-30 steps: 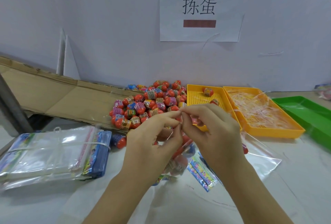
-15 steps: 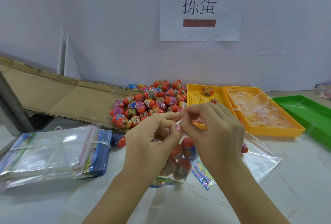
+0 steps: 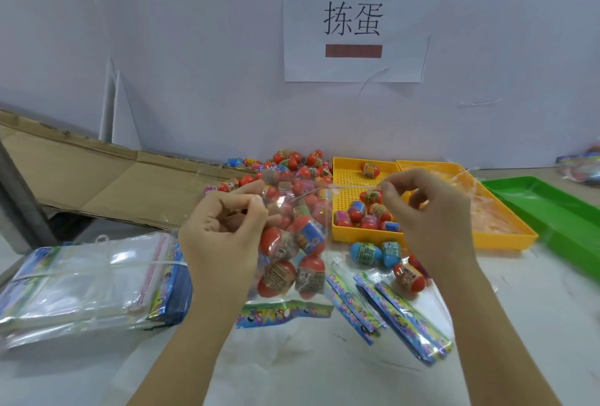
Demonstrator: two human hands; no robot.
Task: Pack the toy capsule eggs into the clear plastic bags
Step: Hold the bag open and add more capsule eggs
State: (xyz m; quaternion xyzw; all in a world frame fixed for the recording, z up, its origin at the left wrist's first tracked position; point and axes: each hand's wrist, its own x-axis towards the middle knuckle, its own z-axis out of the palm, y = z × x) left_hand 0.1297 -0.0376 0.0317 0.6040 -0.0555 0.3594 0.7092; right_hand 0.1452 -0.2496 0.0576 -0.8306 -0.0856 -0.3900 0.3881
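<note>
A clear plastic bag (image 3: 293, 256) holding several red capsule eggs hangs upright over the table. My left hand (image 3: 224, 233) pinches its top left edge. My right hand (image 3: 431, 220) pinches a thin clear strip (image 3: 354, 186) that stretches from the bag's mouth to its fingertips. A heap of loose capsule eggs (image 3: 292, 168) lies behind the bag against the wall. More eggs sit in the perforated yellow tray (image 3: 339, 178). Three loose eggs, two blue (image 3: 365, 253) and one red (image 3: 409, 277), lie on the table by my right wrist.
A banded stack of empty clear bags (image 3: 81, 279) lies at the left. Loose empty bags (image 3: 396, 311) lie under my right forearm. A second yellow tray (image 3: 506, 236) holds peeled strips, with a green tray (image 3: 552, 210) beyond it. Flattened cardboard (image 3: 81, 178) leans at the back left.
My hands were pinching together at the bag's mouth; now they have drawn apart. The right hand has pulled the thin strip off to the right, and the left still holds the bag.
</note>
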